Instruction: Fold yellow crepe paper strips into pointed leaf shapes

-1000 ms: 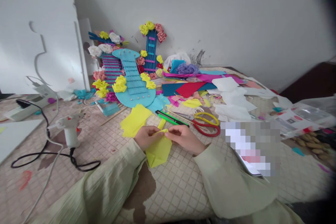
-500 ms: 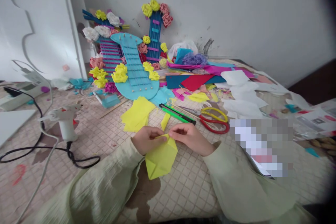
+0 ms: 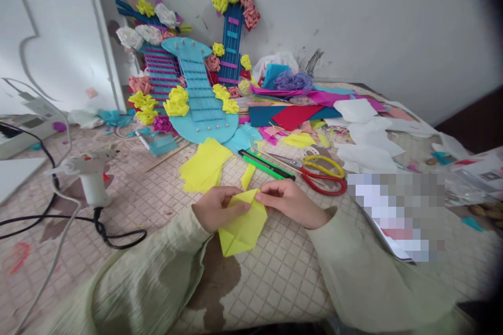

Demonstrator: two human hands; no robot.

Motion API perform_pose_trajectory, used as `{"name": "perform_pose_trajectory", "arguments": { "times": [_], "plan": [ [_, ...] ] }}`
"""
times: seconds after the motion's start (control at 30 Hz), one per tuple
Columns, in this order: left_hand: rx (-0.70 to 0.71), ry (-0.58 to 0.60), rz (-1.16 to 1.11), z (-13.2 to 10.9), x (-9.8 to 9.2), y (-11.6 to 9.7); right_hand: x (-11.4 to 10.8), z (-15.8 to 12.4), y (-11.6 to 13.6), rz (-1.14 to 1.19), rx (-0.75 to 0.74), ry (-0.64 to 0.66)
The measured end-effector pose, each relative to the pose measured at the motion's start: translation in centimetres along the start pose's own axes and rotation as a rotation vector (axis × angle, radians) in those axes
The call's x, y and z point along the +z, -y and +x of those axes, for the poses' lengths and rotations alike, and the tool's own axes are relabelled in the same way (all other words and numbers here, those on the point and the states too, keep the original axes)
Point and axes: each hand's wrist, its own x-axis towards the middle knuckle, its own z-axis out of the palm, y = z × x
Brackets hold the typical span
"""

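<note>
Both my hands pinch one folded yellow paper sheet (image 3: pixel 243 225) low in the middle of the head view. My left hand (image 3: pixel 214 208) grips its left upper edge with curled fingers. My right hand (image 3: pixel 288 201) pinches the top fold from the right. The sheet hangs down toward me over the tiled tabletop (image 3: pixel 275 272). Just beyond my hands lie more yellow sheets (image 3: pixel 204 167) and a loose yellow strip (image 3: pixel 247 176).
A white glue gun (image 3: pixel 88 175) with a black cord (image 3: pixel 113 238) stands at the left. A green-black cutter (image 3: pixel 267 165) and red-yellow scissors (image 3: pixel 324 175) lie past my right hand. Blue guitar models with paper flowers (image 3: pixel 196 94) and coloured sheets (image 3: pixel 291 115) fill the back.
The view has tilted down slightly. My fingers have worked the yellow sheet's top fold, and the sheet now sits a bit more opened and turned under my hands.
</note>
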Motion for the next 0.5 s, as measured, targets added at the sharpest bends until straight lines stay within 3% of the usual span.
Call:
{"name": "perform_pose_trajectory", "arguments": {
  "times": [0.27,0.4,0.5],
  "plan": [
    [0.025,-0.044,0.045,1.1,-2.5,0.2,-1.5,-0.2,-0.3,-0.014,-0.108,-0.216],
    [-0.017,-0.026,0.000,1.5,-3.2,0.3,-1.8,-0.4,-0.3,-0.419,-0.406,-0.359],
    [-0.047,0.005,-0.030,1.4,-3.0,0.1,-1.6,-0.5,-0.4,-0.737,-0.608,-0.251]
  ]
}}
